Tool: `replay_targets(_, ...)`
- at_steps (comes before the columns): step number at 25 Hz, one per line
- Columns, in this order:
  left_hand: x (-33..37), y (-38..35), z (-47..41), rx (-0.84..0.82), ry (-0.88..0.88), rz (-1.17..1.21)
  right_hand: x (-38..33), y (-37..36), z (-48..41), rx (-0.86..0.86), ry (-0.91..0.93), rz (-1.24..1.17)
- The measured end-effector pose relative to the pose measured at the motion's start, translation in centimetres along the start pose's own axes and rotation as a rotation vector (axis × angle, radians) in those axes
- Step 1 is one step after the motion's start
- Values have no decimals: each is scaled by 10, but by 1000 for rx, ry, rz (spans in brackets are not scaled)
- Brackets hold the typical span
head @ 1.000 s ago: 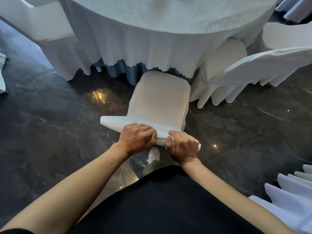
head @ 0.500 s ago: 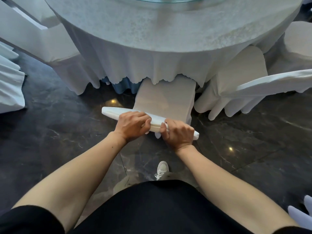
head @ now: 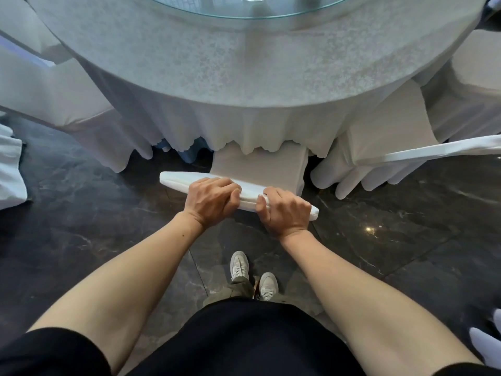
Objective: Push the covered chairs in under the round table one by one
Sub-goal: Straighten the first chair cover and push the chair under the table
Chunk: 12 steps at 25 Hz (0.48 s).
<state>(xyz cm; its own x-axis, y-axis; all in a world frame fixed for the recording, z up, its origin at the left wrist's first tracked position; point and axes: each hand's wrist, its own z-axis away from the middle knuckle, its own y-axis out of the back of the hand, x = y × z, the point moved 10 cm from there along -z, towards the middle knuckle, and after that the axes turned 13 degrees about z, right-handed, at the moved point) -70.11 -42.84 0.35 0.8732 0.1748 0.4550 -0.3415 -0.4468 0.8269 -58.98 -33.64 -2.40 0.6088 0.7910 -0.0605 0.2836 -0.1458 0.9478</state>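
A white-covered chair (head: 271, 166) stands right in front of me, most of its seat hidden beneath the scalloped hem of the tablecloth. Its backrest top edge (head: 176, 179) runs from left to right just below the hem. My left hand (head: 210, 200) grips that edge near the middle, fingers curled over it. My right hand (head: 287, 213) grips the same edge nearer its right end. The round table (head: 189, 63) fills the upper part of the view, draped in a white cloth with a glass turntable (head: 271, 13) on top.
Another covered chair (head: 379, 147) stands at the right, angled beside the table, and one more covered chair (head: 54, 99) is at the left. White fabric (head: 10, 172) hangs at the far left edge. The floor (head: 81, 226) is dark polished stone; my shoes (head: 252, 272) stand behind the chair.
The chair has slid forward under the table, so more of its seat is hidden by the cloth. Both hands kept their grip on the backrest and I stepped closer.
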Motion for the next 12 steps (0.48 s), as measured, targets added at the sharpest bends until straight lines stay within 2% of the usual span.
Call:
replay_targets(6, -4, -2, -2, -43, -4, 0, 0, 1, -3, 3, -10, 27)
replay_targets(12, -1, -3, 4, -119, 32, -25, -2, -1, 10, -141, -49, -5)
